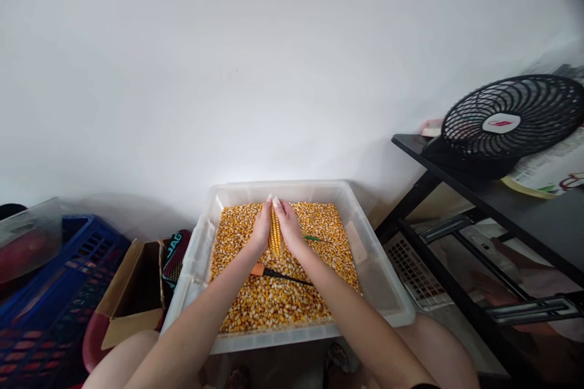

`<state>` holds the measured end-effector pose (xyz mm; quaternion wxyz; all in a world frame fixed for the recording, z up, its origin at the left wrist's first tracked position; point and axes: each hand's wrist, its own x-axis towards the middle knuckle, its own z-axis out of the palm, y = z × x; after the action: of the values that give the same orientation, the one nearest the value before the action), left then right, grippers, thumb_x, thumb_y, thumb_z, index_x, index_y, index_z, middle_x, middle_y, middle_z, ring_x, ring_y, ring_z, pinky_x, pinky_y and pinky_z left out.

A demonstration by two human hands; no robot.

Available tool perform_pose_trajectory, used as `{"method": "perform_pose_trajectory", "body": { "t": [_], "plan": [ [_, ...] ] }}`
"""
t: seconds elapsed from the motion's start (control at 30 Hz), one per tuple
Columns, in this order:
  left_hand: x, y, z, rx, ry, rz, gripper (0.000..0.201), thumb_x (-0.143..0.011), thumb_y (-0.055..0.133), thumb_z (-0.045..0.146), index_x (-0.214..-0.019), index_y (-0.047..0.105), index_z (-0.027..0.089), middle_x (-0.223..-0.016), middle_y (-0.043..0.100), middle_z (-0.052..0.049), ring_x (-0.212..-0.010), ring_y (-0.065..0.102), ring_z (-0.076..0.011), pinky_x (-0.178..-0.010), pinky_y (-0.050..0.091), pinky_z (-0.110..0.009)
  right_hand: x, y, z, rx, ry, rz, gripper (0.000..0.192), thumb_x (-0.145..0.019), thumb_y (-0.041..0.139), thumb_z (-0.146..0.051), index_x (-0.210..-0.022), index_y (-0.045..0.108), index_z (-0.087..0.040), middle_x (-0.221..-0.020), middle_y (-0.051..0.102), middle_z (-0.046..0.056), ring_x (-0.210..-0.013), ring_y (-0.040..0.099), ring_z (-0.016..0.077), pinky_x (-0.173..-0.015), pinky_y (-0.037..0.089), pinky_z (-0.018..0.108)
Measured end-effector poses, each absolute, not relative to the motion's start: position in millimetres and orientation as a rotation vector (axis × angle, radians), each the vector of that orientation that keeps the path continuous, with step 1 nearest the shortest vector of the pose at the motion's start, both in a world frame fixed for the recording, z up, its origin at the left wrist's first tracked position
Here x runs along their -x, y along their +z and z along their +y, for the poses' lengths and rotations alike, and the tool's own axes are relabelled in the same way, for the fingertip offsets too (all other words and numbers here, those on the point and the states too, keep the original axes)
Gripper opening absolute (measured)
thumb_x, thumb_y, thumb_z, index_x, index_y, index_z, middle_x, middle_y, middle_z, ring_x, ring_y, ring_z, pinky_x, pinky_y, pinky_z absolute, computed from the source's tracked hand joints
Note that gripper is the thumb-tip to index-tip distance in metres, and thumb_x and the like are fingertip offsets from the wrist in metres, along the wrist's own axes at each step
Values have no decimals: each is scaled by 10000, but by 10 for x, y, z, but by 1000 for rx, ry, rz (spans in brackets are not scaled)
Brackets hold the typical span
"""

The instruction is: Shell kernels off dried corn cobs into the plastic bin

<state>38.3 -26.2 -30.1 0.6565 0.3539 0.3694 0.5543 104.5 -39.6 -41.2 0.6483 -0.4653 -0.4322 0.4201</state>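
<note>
Between my two hands is an ear of corn [275,232], its yellow kernels showing in rows and its length pointing away from me. My left hand [261,225] closes on its left side, and my right hand [288,223] on its right side. Beneath them, loose corn kernels [274,310] fill the bottom of a translucent plastic bin [374,255]. On the kernels below the ear lies a screwdriver [274,272] with an orange and black handle, its dark shaft reaching towards my right forearm. A thin tool with a green handle [312,237] rests beside my right hand, partly hidden by it.
The bin sits over my knees, against a white wall [274,73]. To the left are an open cardboard box [132,292] and a blue plastic crate [68,273]. A black fan [511,121] stands on a dark shelf [456,176] at the right, above a white basket [420,273].
</note>
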Motion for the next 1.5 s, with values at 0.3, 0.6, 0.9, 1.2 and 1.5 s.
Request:
{"method": "perform_pose_trajectory", "body": {
  "t": [0.3,0.6,0.9,1.2,1.5],
  "plan": [
    [-338,-372,-243,-863,1303,1000,424,-761,570,526,-954,665,160,-1017,677,-84,-1049,574,-230,-973,370,-313,-964,-517,-462,1176,761,-1187,442,-896,353,-488,-1155,586,-217,-1196,612,74,-1154,529,207,-1021,354,364],
    [-312,-287,-213,-775,1370,926,384,-761,563,520,-915,635,176,-893,679,-45,-969,601,-200,-889,428,-274,-947,-482,-412,1066,866,-1162,421,-865,423,-502,-1107,614,-216,-1158,634,63,-1093,564,211,-973,400,357],
    [-278,-276,-205,-754,1419,981,385,-751,555,532,-851,607,164,-757,644,-13,-783,609,-164,-765,461,-255,-889,-504,-454,1112,835,-1273,447,-902,340,-488,-1152,589,-215,-1179,617,71,-1130,538,202,-1018,352,352],
    [-272,-325,-178,-794,1356,1073,412,-747,547,551,-845,635,160,-811,664,-39,-853,604,-189,-816,438,-263,-903,-516,-465,1186,829,-1298,483,-919,287,-477,-1213,567,-216,-1205,609,78,-1147,536,200,-1033,345,365],
    [-249,-406,-118,-824,1296,1128,378,-721,569,548,-754,626,176,-751,653,-34,-796,614,-193,-783,450,-276,-943,-547,-459,1137,848,-1315,461,-911,299,-490,-1148,612,-249,-1178,628,48,-1178,519,196,-1041,337,371]
  ]
}}
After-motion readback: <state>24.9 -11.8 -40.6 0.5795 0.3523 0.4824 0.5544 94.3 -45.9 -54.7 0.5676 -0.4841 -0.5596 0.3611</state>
